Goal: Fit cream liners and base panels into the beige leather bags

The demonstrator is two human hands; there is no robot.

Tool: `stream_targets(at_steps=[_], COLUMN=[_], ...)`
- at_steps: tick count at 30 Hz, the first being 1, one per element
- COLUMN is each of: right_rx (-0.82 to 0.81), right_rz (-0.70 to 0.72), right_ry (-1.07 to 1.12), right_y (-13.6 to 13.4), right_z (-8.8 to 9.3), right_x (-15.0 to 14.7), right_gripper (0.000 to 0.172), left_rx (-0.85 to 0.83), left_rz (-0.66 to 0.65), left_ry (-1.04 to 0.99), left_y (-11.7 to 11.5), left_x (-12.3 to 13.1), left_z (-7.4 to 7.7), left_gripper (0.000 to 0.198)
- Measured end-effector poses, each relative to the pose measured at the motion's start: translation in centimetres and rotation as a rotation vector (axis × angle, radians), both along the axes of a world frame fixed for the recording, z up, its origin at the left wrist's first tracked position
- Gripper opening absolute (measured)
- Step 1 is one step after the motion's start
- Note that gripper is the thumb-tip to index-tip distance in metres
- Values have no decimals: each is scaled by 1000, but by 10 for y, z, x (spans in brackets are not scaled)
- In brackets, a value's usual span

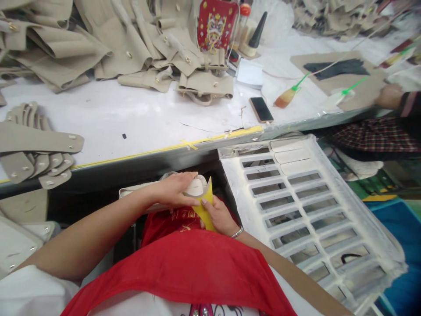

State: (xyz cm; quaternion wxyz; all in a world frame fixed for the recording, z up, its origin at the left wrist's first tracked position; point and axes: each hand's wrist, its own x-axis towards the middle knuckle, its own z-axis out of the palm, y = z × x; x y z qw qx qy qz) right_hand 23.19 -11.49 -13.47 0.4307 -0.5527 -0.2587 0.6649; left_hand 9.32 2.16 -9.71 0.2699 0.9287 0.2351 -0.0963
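Above the red apron at my lap, a yellow sheet (pixel 205 210) curves around the end of a pale beige piece (pixel 196 186). My left hand (pixel 174 189) lies over the beige piece, fingers closed on it, its thumb by the yellow sheet's edge. My right hand (pixel 221 214), with a bracelet at the wrist, grips the yellow sheet from the right, thumb on top. The lower ends of its fingers are hidden behind the sheet.
A white slatted rack (pixel 299 193) stands at the right. On the white table (pixel 108 109) lie beige leather bag pieces (pixel 128 48), stacked straps (pixel 42 145), a phone (pixel 261 109) and a glue bottle (pixel 285 97). Another person's hand (pixel 390 96) rests at the far right.
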Motion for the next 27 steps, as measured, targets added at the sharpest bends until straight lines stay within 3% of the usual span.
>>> stream_targets(at_steps=[4,8,11,15,17,20,23,27], right_rx=[-34,-46,-104,-207,-70,196,335,402], right_rz=[-47,-107,-66,137,9,-334,-562,-676], right_ry=[27,-8,0,109,165,238,163,88], right_y=[-3,1,9,16,21,35,55,72], right_z=[-2,-6,-1,31,50,63,54,28], right_x=[-5,-8,3,38,50,45,20,-2], right_gripper=[28,31,34,39,34,36,30,22], left_rx=[236,410,389,192,123,129,170,161], left_rz=[213,253,259,259,305,314,286,286], left_ry=[64,95,87,10,-64,-96,-48,1], left_y=[-14,-25,-20,-9,-8,-14,-22,-23], left_x=[15,29,30,15,5,-4,-6,-4], left_z=[-10,-21,-19,-7,-2,1,-1,-5], left_gripper=[57,51,43,41,47,52,59,67])
